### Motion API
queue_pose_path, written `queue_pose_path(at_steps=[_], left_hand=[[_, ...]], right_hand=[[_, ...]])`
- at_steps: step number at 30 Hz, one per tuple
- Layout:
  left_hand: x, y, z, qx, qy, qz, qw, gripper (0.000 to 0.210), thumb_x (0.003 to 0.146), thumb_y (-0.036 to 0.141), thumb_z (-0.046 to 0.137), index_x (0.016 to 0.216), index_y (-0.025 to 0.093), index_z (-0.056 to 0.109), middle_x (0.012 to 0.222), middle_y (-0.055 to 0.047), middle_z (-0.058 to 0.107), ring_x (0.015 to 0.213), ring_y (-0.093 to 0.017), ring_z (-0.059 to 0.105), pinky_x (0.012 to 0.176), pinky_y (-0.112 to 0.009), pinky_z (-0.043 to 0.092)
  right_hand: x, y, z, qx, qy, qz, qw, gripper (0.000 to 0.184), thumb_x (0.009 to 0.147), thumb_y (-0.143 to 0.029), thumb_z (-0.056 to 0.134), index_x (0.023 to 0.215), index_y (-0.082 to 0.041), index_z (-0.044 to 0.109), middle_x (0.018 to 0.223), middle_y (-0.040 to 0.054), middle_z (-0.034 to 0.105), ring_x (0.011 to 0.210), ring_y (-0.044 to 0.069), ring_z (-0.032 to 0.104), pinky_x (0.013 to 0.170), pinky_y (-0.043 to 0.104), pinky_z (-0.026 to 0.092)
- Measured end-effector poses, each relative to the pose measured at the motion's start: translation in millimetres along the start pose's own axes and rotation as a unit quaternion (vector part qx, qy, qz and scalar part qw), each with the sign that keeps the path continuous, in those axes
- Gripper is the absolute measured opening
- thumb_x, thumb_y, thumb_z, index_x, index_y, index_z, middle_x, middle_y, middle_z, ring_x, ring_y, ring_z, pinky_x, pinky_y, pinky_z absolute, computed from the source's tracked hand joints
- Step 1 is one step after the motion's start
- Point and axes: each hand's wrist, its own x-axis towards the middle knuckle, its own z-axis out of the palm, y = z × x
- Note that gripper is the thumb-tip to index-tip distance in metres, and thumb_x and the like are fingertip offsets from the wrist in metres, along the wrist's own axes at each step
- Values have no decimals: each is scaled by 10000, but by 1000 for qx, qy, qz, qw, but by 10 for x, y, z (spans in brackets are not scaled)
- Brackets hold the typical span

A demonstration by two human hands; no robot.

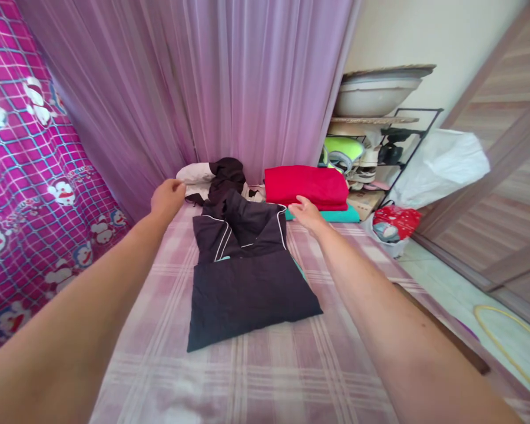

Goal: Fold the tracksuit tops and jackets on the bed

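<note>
A dark, nearly black garment (251,294) with white piping lies on the bed, its lower part folded up flat and its collar end at the far side. Beyond its left shoulder is my left hand (168,197), fingers loosely bent and apart, beside a bundle of grey and black cloth (227,176). I see nothing held in it, though its fingertips are partly hidden. My right hand (308,213) is past the garment's right shoulder, fingers stretched out and holding nothing, in front of a red folded cloth (307,185). Under the red one lies a teal folded cloth (340,215).
A checked bedsheet (274,377) covers the bed. Purple curtains (247,82) hang behind it, with a pink patterned cloth (30,176) at left. To the right stand a rack (417,141) with basins and shoes, a white bag (441,165) and a wooden wardrobe (490,194).
</note>
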Motion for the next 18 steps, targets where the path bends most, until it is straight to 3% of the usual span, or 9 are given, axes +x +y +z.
queue_pose_path(at_steps=[2, 4, 7, 9, 11, 15, 18], left_hand=[[-242, -191, 138, 10, -50, -25, 998, 434, 882, 451, 426, 1171, 200, 632, 1180, -108, 696, 1117, -288, 623, 911, -389, 477], [-581, -416, 282, 34, -147, -38, 988, 524, 863, 538, 441, 1180, 165, 628, 1182, -135, 695, 1126, -308, 627, 926, -396, 473], [-1087, -687, 447, 6, -300, -41, 953, 605, 817, 659, 434, 1094, 168, 656, 1038, -116, 739, 1026, -301, 674, 869, -379, 503], [-1330, -763, 516, -48, -352, -31, 934, 665, 796, 701, 435, 1139, 166, 631, 1009, -106, 743, 956, -283, 695, 821, -363, 523], [-1478, -761, 567, -85, -356, -29, 930, 677, 772, 684, 495, 1199, 168, 591, 1039, -102, 738, 940, -274, 700, 789, -350, 535], [-1611, -695, 624, -82, -308, -23, 947, 599, 731, 543, 619, 1215, 197, 561, 1049, -80, 741, 991, -269, 691, 797, -345, 537], [-1707, -721, 568, -87, -320, -12, 943, 593, 710, 492, 637, 1216, 193, 559, 1033, -72, 746, 974, -260, 691, 796, -344, 537]], right_hand=[[-111, 137, 71, -32, -45, 8, 998, 485, 881, -276, 552, 1355, -175, 540, 1253, 110, 672, 1138, 217, 632, 985, 352, 467], [-373, 309, 112, -97, -124, 10, 988, 408, 863, -314, 596, 1245, -174, 631, 1277, 122, 659, 1183, 256, 609, 1010, 361, 450], [-821, 514, 137, -127, -208, 14, 970, 455, 849, -442, 631, 1226, -186, 642, 1194, 118, 699, 1089, 271, 658, 944, 356, 489], [-1025, 568, 150, -108, -218, 11, 970, 479, 846, -463, 636, 1248, -202, 621, 1138, 99, 721, 997, 249, 689, 880, 341, 512], [-1122, 555, 168, -90, -207, -1, 974, 461, 837, -421, 655, 1246, -213, 614, 1115, 84, 728, 953, 230, 696, 847, 330, 518], [-1173, 425, 174, -91, -186, -22, 978, 438, 789, -319, 706, 1208, -219, 626, 1080, 66, 736, 925, 216, 698, 825, 317, 515], [-1288, 361, 99, -116, -198, -38, 973, 456, 739, -306, 745, 1174, -211, 649, 1048, 68, 742, 910, 219, 700, 815, 312, 515]])
